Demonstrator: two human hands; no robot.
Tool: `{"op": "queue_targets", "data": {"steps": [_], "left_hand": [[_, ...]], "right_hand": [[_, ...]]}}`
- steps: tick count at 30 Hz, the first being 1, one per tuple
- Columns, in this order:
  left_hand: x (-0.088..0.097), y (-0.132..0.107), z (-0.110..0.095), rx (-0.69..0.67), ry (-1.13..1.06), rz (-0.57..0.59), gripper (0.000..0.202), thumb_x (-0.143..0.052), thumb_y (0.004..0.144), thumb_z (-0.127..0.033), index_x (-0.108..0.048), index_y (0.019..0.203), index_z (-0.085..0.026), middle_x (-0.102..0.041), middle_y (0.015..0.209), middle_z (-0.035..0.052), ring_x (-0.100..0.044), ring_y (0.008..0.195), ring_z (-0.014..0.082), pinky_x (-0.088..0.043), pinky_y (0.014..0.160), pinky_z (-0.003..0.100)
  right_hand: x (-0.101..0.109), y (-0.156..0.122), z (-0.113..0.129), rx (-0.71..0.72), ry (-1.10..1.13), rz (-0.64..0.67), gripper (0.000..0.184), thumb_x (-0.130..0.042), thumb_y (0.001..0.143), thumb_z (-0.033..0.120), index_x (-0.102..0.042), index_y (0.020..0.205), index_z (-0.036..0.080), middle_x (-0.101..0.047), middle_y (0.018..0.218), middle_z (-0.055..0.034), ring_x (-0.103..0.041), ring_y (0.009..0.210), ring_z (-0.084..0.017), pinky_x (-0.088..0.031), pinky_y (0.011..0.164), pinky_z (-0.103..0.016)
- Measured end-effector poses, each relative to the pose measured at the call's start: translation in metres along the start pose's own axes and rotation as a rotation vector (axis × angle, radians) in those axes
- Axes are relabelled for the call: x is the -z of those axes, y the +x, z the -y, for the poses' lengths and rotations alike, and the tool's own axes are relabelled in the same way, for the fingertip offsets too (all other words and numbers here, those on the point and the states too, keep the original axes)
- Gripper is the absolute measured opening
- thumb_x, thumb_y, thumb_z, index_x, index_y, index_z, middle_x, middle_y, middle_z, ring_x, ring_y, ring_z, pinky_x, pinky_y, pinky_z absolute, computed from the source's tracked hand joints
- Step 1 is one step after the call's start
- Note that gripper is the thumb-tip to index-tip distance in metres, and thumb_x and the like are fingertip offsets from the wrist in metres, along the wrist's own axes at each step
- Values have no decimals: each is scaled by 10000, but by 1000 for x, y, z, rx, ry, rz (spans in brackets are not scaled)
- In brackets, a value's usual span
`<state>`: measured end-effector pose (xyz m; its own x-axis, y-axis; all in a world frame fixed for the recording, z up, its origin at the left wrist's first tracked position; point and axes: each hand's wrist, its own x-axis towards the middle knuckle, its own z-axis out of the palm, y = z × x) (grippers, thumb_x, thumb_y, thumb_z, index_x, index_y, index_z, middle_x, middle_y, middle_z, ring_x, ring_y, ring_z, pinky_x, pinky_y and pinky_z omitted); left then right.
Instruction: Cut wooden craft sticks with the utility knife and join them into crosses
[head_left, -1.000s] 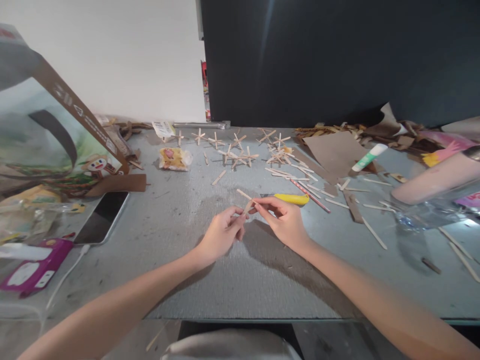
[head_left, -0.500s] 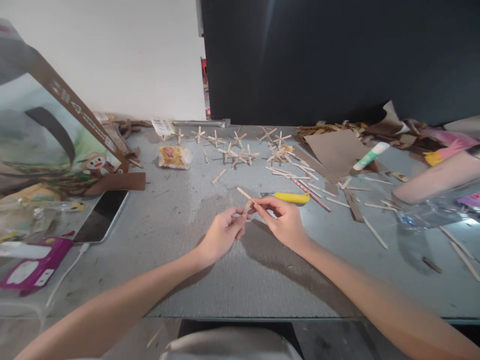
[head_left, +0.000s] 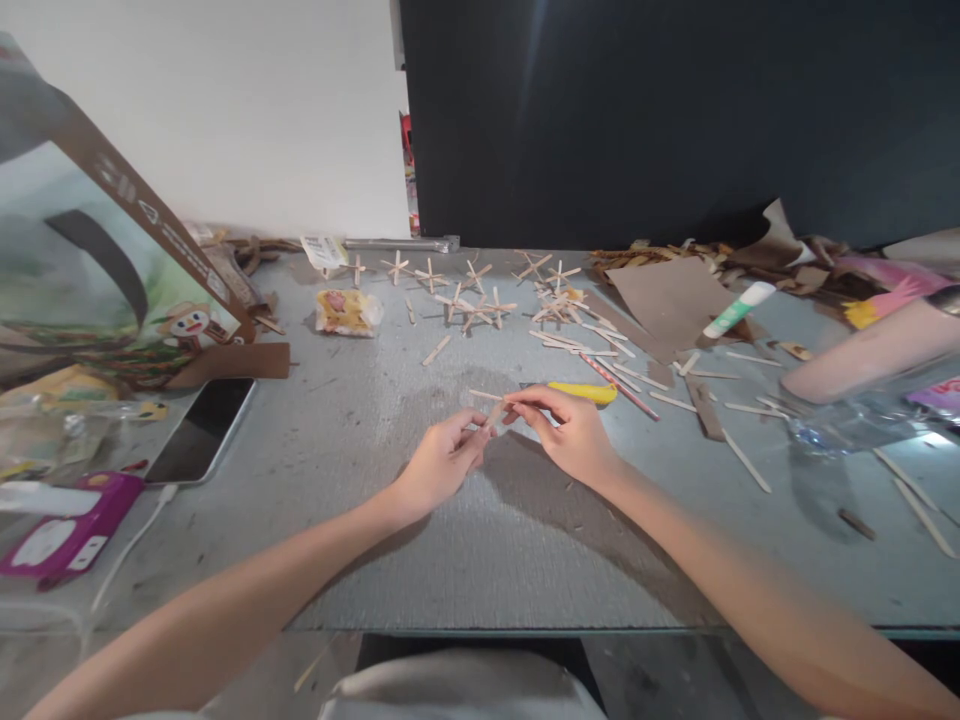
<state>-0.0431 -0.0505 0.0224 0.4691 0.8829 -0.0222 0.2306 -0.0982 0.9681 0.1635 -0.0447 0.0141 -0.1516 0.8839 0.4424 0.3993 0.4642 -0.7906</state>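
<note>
Over the middle of the table my left hand [head_left: 442, 462] is closed, pinching a flat wooden craft stick [head_left: 495, 412] between thumb and fingers. My right hand [head_left: 568, 432] is closed too, its fingertips on a second thin craft stick [head_left: 486, 395] that points left. The two sticks meet or cross near the right fingertips; whether they are joined I cannot tell. A yellow utility knife [head_left: 583, 391] lies just behind my right hand, partly hidden by it. Farther back stand several star-shaped pieces made of crossed sticks [head_left: 477, 312].
Loose sticks [head_left: 577, 344] and a red-patterned pencil [head_left: 619, 386] lie right of centre. A glue stick [head_left: 739, 310] rests on brown cardboard [head_left: 667, 300]. A snack packet [head_left: 346, 313] is back left. The left side has a phone [head_left: 202, 430], a purple case [head_left: 71, 530] and a paper bag [head_left: 112, 250].
The stick at my right fingertips has turned from slanting up to the left to lying nearly level. Both hands stay close together in almost the same place.
</note>
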Motion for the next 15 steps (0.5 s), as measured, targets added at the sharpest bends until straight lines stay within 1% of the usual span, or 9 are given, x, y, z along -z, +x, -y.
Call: {"op": "queue_targets", "data": {"steps": [3, 6, 10, 12, 15], "left_hand": [[-2, 0, 3, 9, 3, -8, 269, -468, 973, -437, -565, 945, -187, -407, 529, -89, -340, 489, 99, -282, 551, 258], [-4, 0, 6, 19, -31, -29, 276, -465, 972, -446, -558, 969, -186, -411, 527, -94, -354, 488, 100, -295, 556, 259], [-6, 0, 6, 30, -78, -48, 302, -477, 966, -481, -547, 951, -188, -412, 522, -95, -355, 483, 97, -288, 544, 257], [-5, 0, 5, 28, -85, -49, 314, -491, 959, -501, -546, 944, -192, -414, 522, -93, -357, 478, 95, -289, 537, 254], [-3, 1, 3, 16, -57, -42, 304, -499, 957, -490, -558, 935, -193, -413, 529, -91, -351, 474, 93, -284, 527, 249]], "right_hand": [[-2, -1, 1, -10, 18, -1, 182, -583, 984, 344, -745, 996, 263, -796, 879, -30, -758, 814, -203, -595, 808, -352], [-8, -4, 2, -2, 28, -31, 182, -587, 994, 348, -741, 1019, 254, -801, 906, -40, -763, 826, -202, -595, 788, -338], [-16, -9, 4, 12, 14, -77, 213, -595, 1005, 383, -739, 1062, 238, -801, 943, -59, -760, 817, -202, -592, 782, -340], [-16, -9, 4, 15, 23, -86, 224, -602, 1004, 397, -741, 1069, 234, -801, 962, -66, -760, 826, -202, -591, 786, -342], [-13, -7, 1, -6, 59, -61, 221, -610, 1000, 410, -745, 1044, 241, -800, 933, -59, -765, 853, -206, -591, 805, -348]]}}
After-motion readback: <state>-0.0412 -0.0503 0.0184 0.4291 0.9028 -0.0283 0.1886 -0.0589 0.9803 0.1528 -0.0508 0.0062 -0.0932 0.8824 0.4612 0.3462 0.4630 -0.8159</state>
